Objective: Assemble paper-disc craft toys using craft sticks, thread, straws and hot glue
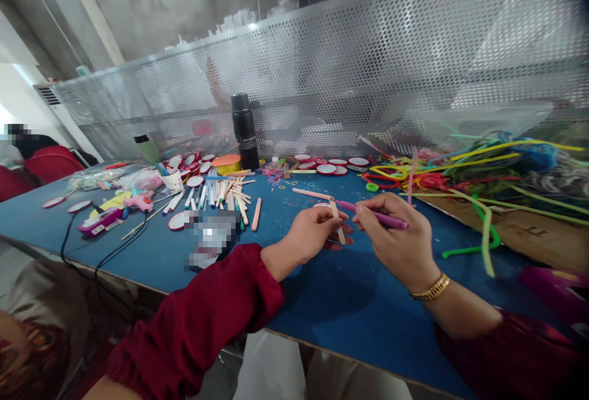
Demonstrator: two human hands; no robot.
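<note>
A pale wooden craft stick (pixel 337 222) is pinched between the thumb and fingers of my left hand (pixel 313 231). My right hand (pixel 398 234) grips a purple marker (pixel 384 218), its tip pointing left at the upper end of the stick. Whether the tip touches the wood I cannot tell. A pinkish marker or stick (pixel 311 194) lies just beyond my left hand, and a white round disc is partly hidden behind my fingers.
Loose craft sticks (pixel 237 194) and markers (pixel 197 194) lie left of centre, near a black bottle (pixel 245 133). A phone-like dark object (pixel 214 234) is blurred. Purple glue gun gear (pixel 103 221) trails black cables. Colourful pipe cleaners (pixel 483 167) heap over cardboard (pixel 519 228) at right.
</note>
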